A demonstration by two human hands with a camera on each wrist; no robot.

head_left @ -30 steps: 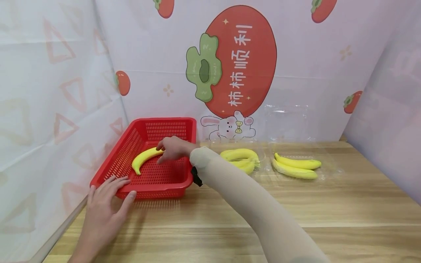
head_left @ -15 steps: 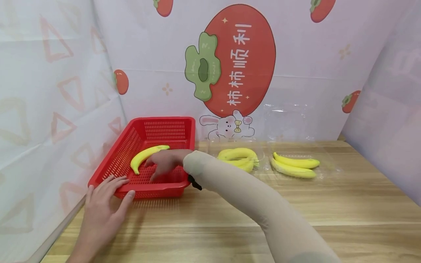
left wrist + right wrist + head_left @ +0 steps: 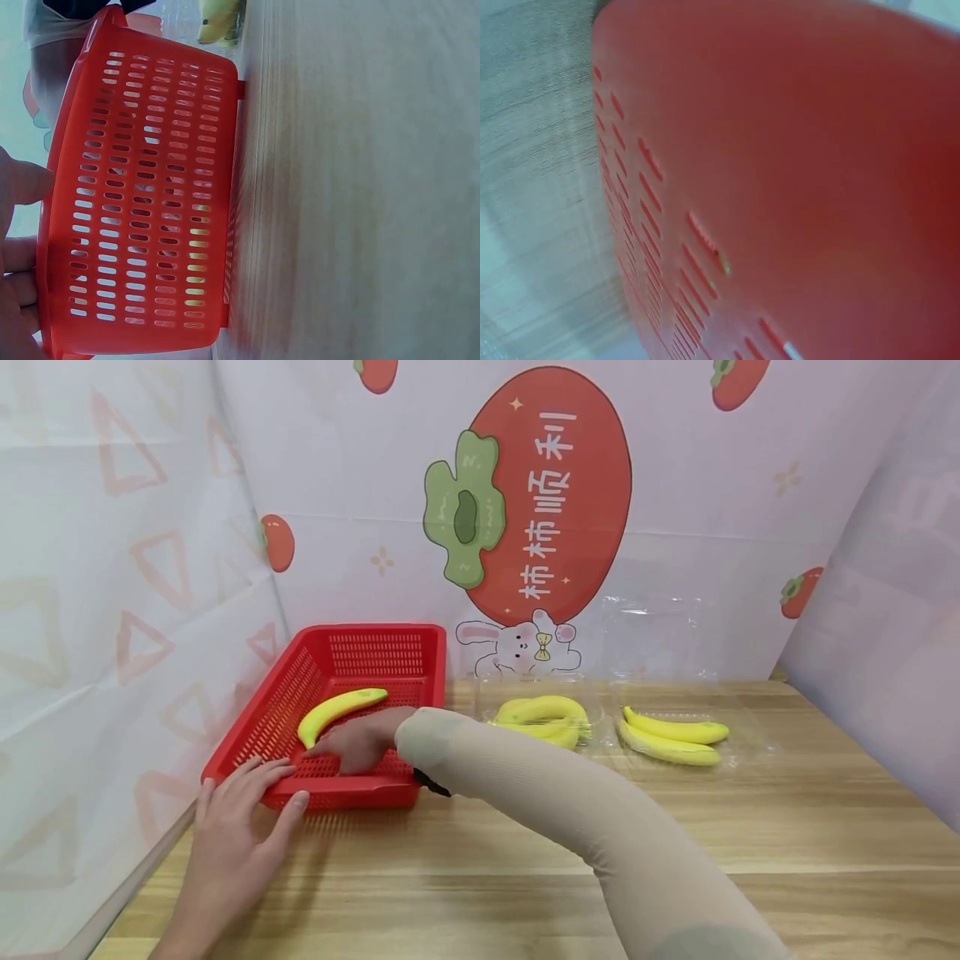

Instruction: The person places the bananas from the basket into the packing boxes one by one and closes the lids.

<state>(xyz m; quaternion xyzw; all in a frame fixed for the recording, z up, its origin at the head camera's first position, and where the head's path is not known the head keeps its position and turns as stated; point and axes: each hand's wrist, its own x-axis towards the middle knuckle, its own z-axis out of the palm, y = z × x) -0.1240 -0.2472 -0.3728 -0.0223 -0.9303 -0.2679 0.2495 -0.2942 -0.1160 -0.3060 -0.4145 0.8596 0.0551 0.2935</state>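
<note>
A red plastic basket (image 3: 341, 792) with slotted walls stands at the left of the table. One yellow banana (image 3: 341, 705) lies curved on its floor. My left hand (image 3: 238, 827) rests on the near left corner of the rim, fingers over the edge and thumb outside. In the left wrist view that thumb (image 3: 30, 182) touches the rim, and yellow shows through the lower slots. My right hand (image 3: 362, 747) reaches down inside the basket, just in front of the banana, its fingers stretched toward the left. The basket wall (image 3: 780, 150) fills the right wrist view and hides that hand.
Right of the basket, a clear plastic box (image 3: 483, 693) holds several bananas (image 3: 551, 714). Beside it is another clear box with its lid (image 3: 652, 618) raised, holding two bananas (image 3: 675, 739). Printed cloth walls (image 3: 337, 460) close off the back and sides of the wooden table (image 3: 480, 877).
My right hand has gone from over the banana's right end down and left, to the near side of the basket floor. The left hand stays on the rim; the banana keeps its place.
</note>
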